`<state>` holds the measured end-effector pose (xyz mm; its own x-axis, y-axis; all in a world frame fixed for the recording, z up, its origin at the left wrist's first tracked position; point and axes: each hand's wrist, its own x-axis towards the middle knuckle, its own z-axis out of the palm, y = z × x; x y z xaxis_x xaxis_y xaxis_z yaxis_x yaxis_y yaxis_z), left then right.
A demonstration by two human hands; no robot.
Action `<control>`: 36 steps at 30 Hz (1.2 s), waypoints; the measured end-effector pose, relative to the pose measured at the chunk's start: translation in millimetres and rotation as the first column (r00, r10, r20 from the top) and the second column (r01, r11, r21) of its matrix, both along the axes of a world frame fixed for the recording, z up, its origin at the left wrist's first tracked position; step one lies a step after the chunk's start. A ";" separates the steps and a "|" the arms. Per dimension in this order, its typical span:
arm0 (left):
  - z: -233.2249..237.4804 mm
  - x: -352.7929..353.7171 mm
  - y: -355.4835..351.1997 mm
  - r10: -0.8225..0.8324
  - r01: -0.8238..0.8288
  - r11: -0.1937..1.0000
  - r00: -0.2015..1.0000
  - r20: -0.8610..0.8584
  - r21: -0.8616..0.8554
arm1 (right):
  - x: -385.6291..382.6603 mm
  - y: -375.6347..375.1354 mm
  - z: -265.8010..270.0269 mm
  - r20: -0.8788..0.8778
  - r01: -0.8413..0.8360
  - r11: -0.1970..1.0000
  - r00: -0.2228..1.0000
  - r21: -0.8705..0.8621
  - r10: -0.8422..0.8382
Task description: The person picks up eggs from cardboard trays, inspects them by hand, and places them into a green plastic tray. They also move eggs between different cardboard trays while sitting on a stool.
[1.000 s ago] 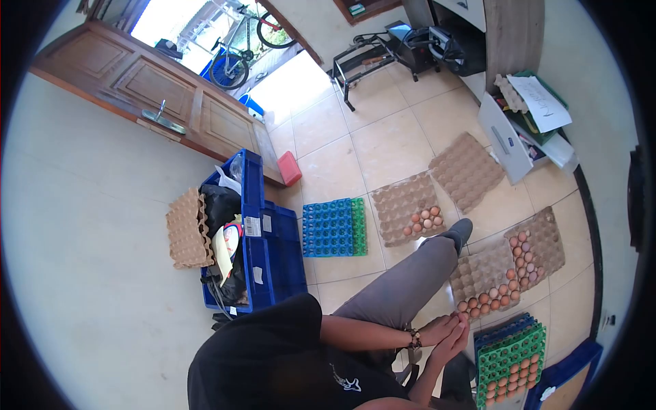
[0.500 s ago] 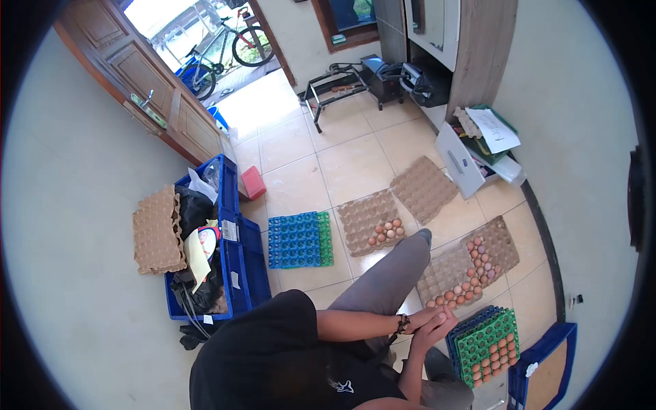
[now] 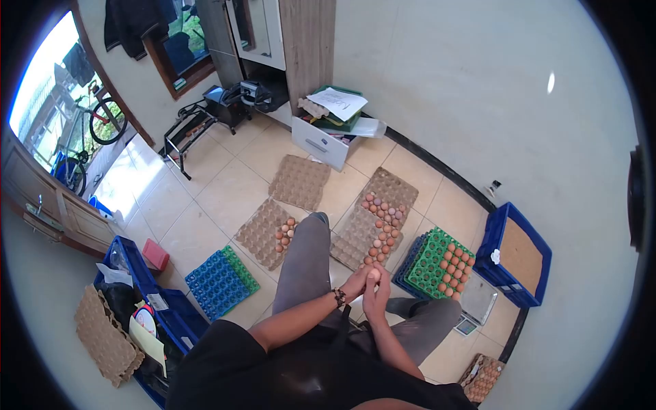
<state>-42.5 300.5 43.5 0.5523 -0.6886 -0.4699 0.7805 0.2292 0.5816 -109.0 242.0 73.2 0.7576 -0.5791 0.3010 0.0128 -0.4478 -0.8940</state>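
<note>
My left hand (image 3: 354, 284), with a bracelet at the wrist, and my right hand (image 3: 376, 298) meet in front of my body, fingers closed around an egg (image 3: 374, 274). Only the egg's top shows between the fingers. Just beyond them, brown eggs (image 3: 387, 241) sit in part of a cardboard egg tray (image 3: 354, 236), and more lie in the overlapping tray (image 3: 396, 184) behind. To the right of my hands, a green plastic egg tray (image 3: 424, 263) tops a stack and carries several eggs (image 3: 456, 268) along its right side.
On the left are a cardboard tray (image 3: 258, 232) with several eggs, a bare cardboard tray (image 3: 299, 181) and blue plastic trays (image 3: 220, 281). A digital scale (image 3: 478, 301) and a blue crate (image 3: 512, 253) stand right. More eggs (image 3: 484, 376) lie lower right. A white box (image 3: 321, 143) stands by the wall.
My view has swung to the right, bringing the scale and lower-right eggs into sight. My hands remain together, and the egg top now shows between them.
</note>
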 end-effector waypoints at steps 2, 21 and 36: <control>-6.0 1.1 1.8 0.029 -0.033 0.998 0.995 -0.094 -0.048 | 1.1 0.6 5.7 -0.014 -0.003 0.998 1.000 -0.062 0.003; -1.5 15.1 19.3 -0.183 0.129 0.943 0.971 -0.155 -0.306 | -9.1 -27.5 -5.8 -0.108 -0.054 0.974 0.991 0.219 0.079; 2.8 16.1 16.2 -0.145 0.130 0.986 0.977 -0.154 -0.104 | 1.7 -51.0 -3.2 -0.031 -0.056 0.789 0.995 0.612 0.094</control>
